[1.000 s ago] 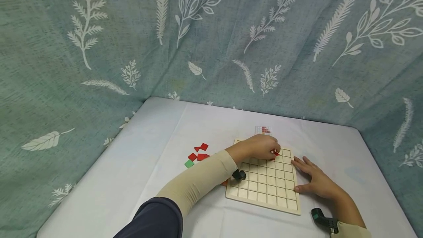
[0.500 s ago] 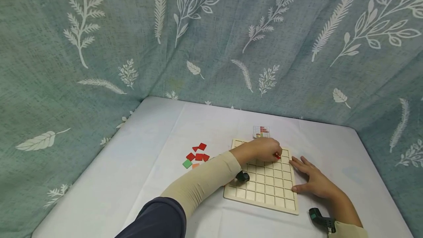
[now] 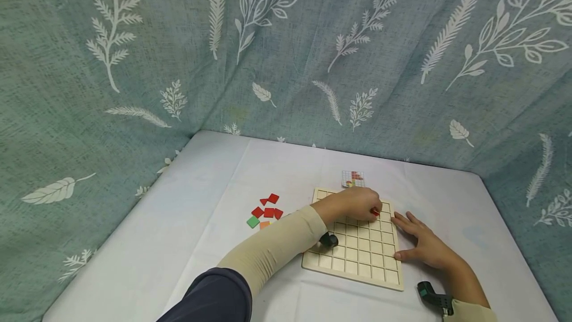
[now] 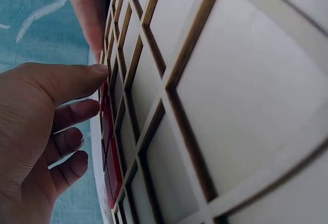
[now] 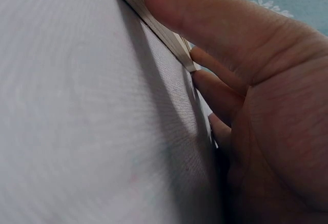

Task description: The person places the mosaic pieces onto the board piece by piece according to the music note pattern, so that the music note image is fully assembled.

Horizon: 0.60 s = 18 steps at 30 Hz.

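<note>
A pale wooden grid board point(image 3: 357, 252) lies on the white table. Over its far right part, my left hand point(image 3: 355, 202) holds a small red tile point(image 3: 375, 211) at its fingertips, down against the grid. In the left wrist view, the thumb and fingers of the left hand point(image 4: 31, 111) meet at the board's surface, beside red tiles point(image 4: 114, 172) set in the cells. My right hand point(image 3: 422, 247) rests at the board's right edge with fingers spread. The right wrist view shows that hand's thumb point(image 5: 179, 3) touching the board's side point(image 5: 159, 32).
Left of the board lie several loose red tiles point(image 3: 269, 212), a green tile point(image 3: 252, 222) and an orange tile point(image 3: 264, 224), partly behind the left sleeve. A printed pattern card point(image 3: 353, 179) sits beyond the board. A leaf-patterned curtain point(image 3: 286, 63) surrounds the table.
My left hand has shifted slightly right and nearer on the board, uncovering more of the card. The right hand stays at the board's edge.
</note>
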Each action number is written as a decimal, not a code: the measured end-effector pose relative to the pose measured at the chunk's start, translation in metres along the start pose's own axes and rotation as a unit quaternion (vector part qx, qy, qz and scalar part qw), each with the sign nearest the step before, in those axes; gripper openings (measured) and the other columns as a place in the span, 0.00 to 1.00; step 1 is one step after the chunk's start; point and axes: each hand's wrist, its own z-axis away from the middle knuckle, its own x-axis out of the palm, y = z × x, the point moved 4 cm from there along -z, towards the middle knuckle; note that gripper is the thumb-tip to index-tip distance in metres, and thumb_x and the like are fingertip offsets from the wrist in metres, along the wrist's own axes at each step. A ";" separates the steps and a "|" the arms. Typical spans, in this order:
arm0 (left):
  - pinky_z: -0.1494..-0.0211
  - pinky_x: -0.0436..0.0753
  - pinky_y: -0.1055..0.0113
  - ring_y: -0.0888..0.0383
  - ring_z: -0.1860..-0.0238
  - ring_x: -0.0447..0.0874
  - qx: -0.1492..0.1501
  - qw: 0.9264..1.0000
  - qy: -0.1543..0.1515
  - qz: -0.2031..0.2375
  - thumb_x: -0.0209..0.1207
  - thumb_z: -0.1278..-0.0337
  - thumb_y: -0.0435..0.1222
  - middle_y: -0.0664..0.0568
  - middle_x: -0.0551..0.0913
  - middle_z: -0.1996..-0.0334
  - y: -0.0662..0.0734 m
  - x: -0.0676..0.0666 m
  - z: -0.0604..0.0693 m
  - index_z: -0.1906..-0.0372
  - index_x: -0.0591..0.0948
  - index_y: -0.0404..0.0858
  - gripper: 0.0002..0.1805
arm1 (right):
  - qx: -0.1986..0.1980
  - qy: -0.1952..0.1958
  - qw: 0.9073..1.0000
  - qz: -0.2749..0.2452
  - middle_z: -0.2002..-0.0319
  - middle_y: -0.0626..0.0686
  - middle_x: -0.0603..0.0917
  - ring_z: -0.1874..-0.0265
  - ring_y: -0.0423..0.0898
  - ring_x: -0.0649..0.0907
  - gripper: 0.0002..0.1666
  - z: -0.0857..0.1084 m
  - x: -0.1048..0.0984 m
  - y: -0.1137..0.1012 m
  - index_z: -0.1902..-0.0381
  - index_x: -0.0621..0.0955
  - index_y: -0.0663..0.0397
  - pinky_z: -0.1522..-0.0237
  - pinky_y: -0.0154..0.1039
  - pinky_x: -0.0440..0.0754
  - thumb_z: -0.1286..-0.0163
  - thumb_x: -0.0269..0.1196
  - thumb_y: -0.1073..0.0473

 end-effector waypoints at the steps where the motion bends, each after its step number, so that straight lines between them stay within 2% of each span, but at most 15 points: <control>1: 0.62 0.73 0.72 0.69 0.67 0.73 0.002 1.000 0.001 0.004 0.61 0.37 0.48 0.65 0.76 0.66 0.000 0.001 -0.001 0.61 0.84 0.53 0.06 | 0.000 0.000 1.000 0.001 0.26 0.59 0.58 0.28 0.68 0.46 0.60 0.000 0.000 0.000 0.29 0.67 0.56 0.42 0.76 0.44 0.57 0.77 0.39; 6: 0.60 0.73 0.74 0.71 0.65 0.73 0.003 1.000 0.002 0.020 0.60 0.36 0.47 0.67 0.77 0.64 0.000 0.004 -0.004 0.57 0.84 0.54 0.07 | 0.004 -0.004 1.000 0.006 0.26 0.59 0.58 0.28 0.68 0.46 0.61 -0.001 0.000 -0.002 0.28 0.67 0.55 0.42 0.76 0.44 0.58 0.77 0.38; 18: 0.55 0.74 0.75 0.71 0.59 0.77 -0.001 1.000 0.005 0.016 0.58 0.34 0.45 0.66 0.80 0.59 -0.001 0.006 -0.003 0.54 0.85 0.54 0.09 | 0.008 -0.002 1.000 0.011 0.26 0.58 0.58 0.28 0.68 0.46 0.61 -0.001 0.001 -0.001 0.29 0.67 0.55 0.42 0.76 0.45 0.58 0.77 0.38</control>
